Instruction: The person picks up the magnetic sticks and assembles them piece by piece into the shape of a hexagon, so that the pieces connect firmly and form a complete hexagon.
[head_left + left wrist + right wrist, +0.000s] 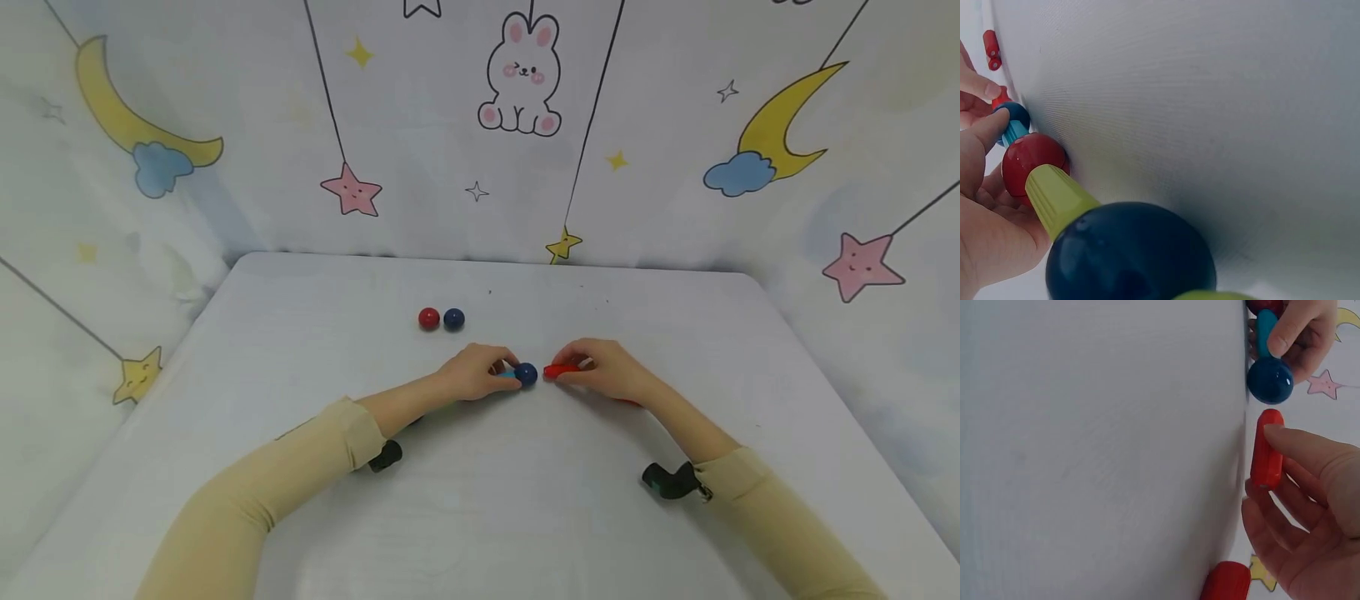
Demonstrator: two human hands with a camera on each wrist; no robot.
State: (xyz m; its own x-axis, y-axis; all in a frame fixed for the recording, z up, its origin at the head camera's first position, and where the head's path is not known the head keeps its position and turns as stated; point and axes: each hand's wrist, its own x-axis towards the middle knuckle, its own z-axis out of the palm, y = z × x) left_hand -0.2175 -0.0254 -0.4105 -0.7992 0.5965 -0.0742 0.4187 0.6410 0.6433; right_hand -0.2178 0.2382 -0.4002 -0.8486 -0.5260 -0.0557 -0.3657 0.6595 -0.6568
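My left hand (pixel 474 372) grips a chain of balls and rods near its right end, the thumb against a teal rod (pixel 1265 331) beside a blue ball (pixel 526 375). Behind that come a dark red ball (pixel 1034 164), a yellow-green rod (pixel 1057 199) and another blue ball (pixel 1132 253), with part of a further yellow-green piece at the lower edge of the left wrist view. Between thumb and fingers, my right hand (pixel 606 369) pinches a red rod (pixel 1267 450). Its tip points at the blue ball across a narrow gap.
On the white table (pixel 480 500), a loose red ball (pixel 429 318) and blue ball (pixel 453 319) lie beyond the left hand. Loose red rods (pixel 991 45) lie near the right hand; one red rod (pixel 1227 582) shows below it. A patterned cloth wall (pixel 450 125) stands behind.
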